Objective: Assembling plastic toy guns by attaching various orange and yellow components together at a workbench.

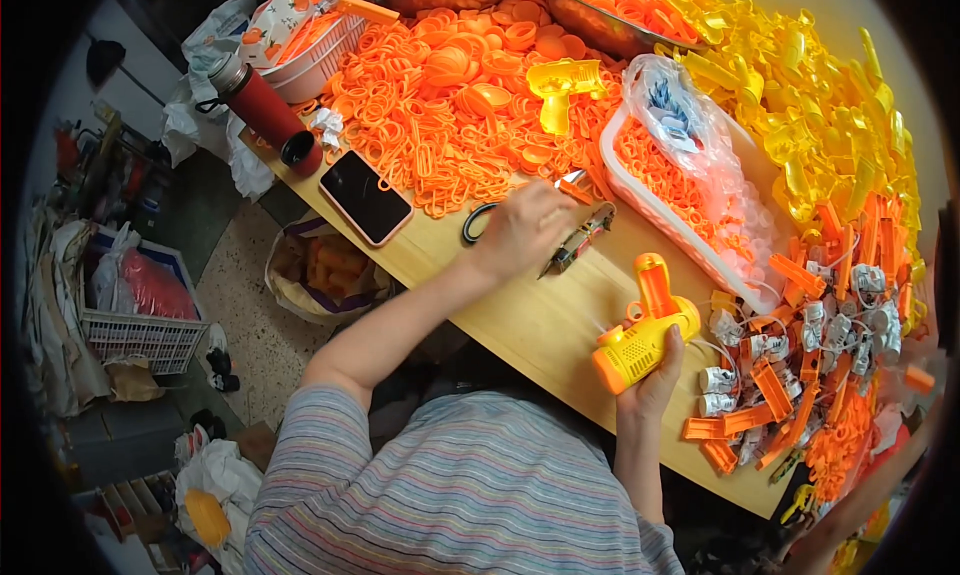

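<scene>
My right hand (652,380) is wrapped round a yellow toy gun (655,347) with a perforated body and an orange nose. Its orange grip part points up and away from me. Over the middle of the table, my left hand (525,230) is blurred, its fingers bent toward the far side; whether it holds anything cannot be made out. Beside it shows the black handle of a pair of scissors (477,223), partly covered by the hand. Just right of the hand lies a slim dark tool (578,241) with a pointed tip.
Loose orange parts (430,115) and yellow shells (800,105) pile up along the back. A white basket (690,243) holds orange and clear pieces. Wired orange assemblies (780,375) crowd the right. A phone (366,197) and red flask (262,110) sit left. Another person's arm (870,485) shows lower right.
</scene>
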{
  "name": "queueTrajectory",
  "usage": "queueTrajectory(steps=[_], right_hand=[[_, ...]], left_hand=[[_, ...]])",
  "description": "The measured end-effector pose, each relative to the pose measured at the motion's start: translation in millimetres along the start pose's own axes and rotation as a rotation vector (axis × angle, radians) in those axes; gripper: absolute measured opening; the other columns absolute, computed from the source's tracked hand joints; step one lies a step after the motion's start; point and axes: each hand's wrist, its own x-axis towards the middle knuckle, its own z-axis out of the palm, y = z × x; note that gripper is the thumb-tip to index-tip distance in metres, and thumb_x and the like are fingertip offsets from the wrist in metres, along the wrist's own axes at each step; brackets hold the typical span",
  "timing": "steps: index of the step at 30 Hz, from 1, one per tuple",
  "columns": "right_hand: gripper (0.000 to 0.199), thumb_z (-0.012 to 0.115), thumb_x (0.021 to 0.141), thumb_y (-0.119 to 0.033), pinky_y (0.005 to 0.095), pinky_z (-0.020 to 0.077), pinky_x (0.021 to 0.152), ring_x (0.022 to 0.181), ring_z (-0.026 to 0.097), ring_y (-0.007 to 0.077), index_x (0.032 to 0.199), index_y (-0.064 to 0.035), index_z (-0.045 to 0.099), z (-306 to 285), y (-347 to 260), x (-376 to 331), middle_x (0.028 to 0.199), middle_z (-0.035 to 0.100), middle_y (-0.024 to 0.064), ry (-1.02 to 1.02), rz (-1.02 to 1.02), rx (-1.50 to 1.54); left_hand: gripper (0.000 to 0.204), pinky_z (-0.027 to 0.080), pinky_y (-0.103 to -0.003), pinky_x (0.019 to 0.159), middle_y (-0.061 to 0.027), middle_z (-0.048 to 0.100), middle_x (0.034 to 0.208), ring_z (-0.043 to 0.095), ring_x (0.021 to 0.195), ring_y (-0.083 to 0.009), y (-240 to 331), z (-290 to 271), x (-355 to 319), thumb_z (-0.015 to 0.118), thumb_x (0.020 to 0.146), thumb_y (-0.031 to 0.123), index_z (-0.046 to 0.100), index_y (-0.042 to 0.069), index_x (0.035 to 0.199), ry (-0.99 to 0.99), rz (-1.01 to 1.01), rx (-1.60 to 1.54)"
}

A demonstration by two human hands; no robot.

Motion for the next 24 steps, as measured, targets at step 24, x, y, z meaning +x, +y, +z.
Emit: queueTrajectory(steps=[24], right_hand=[[0.053,0.058,0.092,-0.04,0.0504,0.0564,0.076,0.088,0.064,0.0289,0.131,-0.0061,0.047,-14,-1,-9,0.107,0.062,0.0178,0.011,0.147,0.083]], left_hand=[[0.01,0.051,-0.049,0.081,-0.0228,0.057,0.102,0.061,0.089,-0.042,-7,-71,59,0.059,0.083,0.004,0.062,-0.004,0.088,-0.552,-0.042,0.427]])
